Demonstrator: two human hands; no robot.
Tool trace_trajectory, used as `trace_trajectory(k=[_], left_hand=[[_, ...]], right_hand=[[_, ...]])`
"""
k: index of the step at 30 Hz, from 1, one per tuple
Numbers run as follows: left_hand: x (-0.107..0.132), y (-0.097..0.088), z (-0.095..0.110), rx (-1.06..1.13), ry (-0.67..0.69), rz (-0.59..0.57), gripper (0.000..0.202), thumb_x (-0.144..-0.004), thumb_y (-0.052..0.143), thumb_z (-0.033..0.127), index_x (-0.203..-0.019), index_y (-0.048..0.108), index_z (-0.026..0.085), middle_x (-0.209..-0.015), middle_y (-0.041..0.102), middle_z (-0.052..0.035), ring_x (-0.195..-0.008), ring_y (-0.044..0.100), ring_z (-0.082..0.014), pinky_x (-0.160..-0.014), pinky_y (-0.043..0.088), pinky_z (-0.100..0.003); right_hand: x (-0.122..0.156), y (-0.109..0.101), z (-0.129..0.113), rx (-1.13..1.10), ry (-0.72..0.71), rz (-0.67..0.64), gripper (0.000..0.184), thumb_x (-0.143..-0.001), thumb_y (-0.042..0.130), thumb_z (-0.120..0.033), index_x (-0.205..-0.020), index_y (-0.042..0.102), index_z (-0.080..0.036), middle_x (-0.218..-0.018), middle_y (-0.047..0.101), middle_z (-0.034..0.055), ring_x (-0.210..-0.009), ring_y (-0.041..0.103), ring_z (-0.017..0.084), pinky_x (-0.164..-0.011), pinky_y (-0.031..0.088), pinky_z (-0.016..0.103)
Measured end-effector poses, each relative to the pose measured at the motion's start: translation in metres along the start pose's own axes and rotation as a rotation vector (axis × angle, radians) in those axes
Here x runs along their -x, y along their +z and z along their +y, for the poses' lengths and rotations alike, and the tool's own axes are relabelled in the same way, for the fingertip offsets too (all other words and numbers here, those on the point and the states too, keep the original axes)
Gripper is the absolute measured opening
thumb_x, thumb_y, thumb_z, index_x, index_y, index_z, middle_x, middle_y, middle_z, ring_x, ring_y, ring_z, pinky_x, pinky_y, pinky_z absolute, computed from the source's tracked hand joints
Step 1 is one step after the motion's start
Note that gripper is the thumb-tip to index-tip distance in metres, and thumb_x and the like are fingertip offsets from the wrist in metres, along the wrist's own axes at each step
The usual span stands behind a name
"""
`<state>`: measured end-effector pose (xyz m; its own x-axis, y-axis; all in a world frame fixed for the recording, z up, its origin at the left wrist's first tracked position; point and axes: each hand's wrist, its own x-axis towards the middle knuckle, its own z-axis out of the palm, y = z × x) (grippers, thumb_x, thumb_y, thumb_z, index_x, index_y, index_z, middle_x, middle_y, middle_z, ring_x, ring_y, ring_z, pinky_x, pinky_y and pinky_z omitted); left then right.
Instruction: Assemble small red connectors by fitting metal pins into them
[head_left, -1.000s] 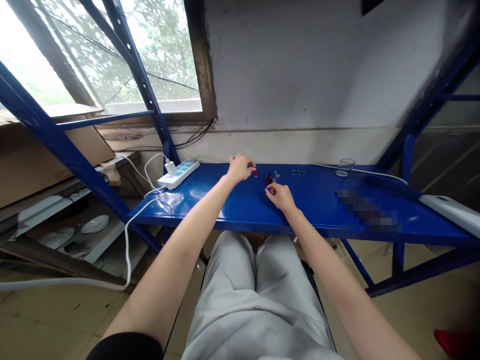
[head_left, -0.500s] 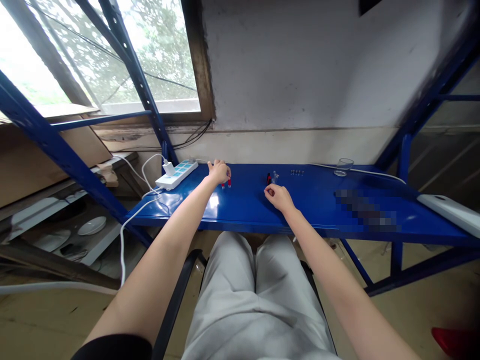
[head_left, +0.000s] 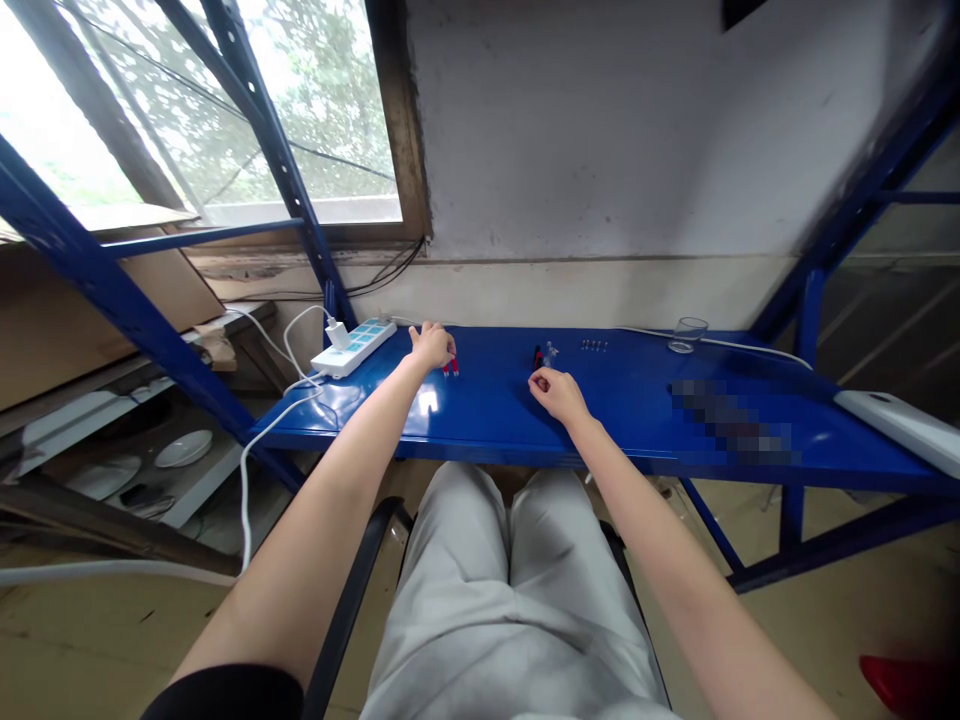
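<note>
Showing below left hand (head_left: 433,347), apart from right hand (head_left: 556,390), red two-pronged piece (head_left: 454,367)

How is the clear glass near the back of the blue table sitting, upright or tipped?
Upright: the glass stands on its base on the table, its round rim uppermost.

There is 1 view, from the head of the seated person, and it faces forward and down over the grey trousers (head_left: 517,590). The table (head_left: 487,415) is quite near, at middle height of this wide view, with the wall (head_left: 600,130) and the window (head_left: 337,100) above it.
</note>
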<state>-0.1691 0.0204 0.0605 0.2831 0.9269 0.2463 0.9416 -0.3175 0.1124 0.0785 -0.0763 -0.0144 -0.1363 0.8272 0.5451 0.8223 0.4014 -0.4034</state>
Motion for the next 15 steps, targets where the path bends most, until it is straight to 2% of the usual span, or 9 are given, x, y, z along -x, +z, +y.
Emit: trace_trajectory(k=[15], left_hand=[[0.0038, -0.0031, 0.0029, -0.064, 0.038, -0.003, 0.011, -0.068, 0.06, 0.017, -0.074, 0.069, 0.021, -0.107, 0.055, -0.0095, -0.111, 0.038, -0.032, -0.097, 0.018, -0.058]], right_hand=[[0.0004, 0.0015, 0.0025, -0.05, -0.005, 0.01, 0.016, -0.079, 0.044, -0.025, -0.075, 0.058, -0.02, -0.058, 0.054, -0.0003, -0.054, 0.05, 0.013, -0.059, 0.036, 0.024]])
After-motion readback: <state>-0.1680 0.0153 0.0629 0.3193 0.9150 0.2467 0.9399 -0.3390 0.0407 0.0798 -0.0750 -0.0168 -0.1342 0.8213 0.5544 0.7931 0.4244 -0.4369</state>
